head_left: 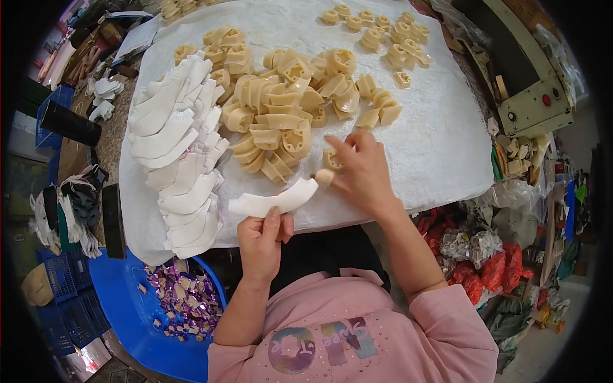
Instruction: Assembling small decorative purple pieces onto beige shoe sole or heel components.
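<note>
My left hand [260, 246] pinches a curved white strip [271, 202] between thumb and fingers, just over the table's front edge. To its right, my right hand [364, 172] has its thumb and bent fingers around a beige hollow shoe heel [332, 159]; the fingers partly hide it. A small beige rounded end [324, 177] with a dark tip shows beside the thumb, near the strip's right end. Beyond both hands lies a heap of similar beige heels [274, 105]. Overlapping white curved strips [185, 147] form a long pile on the left.
A white sheet [440, 127] covers the table. More beige heels [405, 48] stand at the far right. Below left is a blue basin [121, 303] with purple shiny scraps [185, 300]. A pale machine [536, 105] stands right, above red bags [504, 268]. A dark cylinder [70, 123] juts in left.
</note>
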`<state>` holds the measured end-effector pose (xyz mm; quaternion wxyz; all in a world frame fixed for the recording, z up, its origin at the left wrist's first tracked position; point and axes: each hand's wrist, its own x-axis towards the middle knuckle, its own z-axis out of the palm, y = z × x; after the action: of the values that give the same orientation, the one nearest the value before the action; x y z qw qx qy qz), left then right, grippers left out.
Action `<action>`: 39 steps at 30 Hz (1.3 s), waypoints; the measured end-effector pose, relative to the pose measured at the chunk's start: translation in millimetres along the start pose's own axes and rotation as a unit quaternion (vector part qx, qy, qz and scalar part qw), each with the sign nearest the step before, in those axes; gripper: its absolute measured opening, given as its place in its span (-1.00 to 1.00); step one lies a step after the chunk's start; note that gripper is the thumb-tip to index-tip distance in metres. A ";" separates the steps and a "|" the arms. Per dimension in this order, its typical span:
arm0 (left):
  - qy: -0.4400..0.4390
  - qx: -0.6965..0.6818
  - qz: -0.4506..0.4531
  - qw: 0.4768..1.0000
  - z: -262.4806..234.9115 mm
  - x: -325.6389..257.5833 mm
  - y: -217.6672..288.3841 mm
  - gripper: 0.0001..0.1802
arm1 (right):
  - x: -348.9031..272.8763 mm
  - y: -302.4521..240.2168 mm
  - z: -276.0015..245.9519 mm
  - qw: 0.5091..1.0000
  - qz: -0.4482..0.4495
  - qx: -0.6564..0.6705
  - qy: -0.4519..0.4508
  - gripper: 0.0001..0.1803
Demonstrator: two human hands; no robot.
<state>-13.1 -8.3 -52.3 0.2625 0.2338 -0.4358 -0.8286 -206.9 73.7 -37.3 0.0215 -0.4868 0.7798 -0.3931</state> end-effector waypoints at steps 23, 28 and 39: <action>0.054 -0.027 0.058 0.996 11.2 -2.4 6.6 -0.63 | -30.7 -53.2 -22.9 0.951 -0.113 0.289 0.000 -0.62; 0.011 -0.082 0.041 0.996 25.7 -12.5 24.3 -0.62 | -30.4 -58.4 10.0 0.937 -0.162 0.308 0.042 -0.51; -0.024 -0.045 0.049 0.998 22.0 -20.3 26.7 -0.59 | -30.1 -55.0 21.6 0.919 -0.254 0.287 0.097 -0.43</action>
<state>-5.2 5.0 -15.3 0.3024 0.1808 -0.4154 -0.8386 -141.3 72.4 -27.8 -0.0163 -0.6006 0.4822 -0.6375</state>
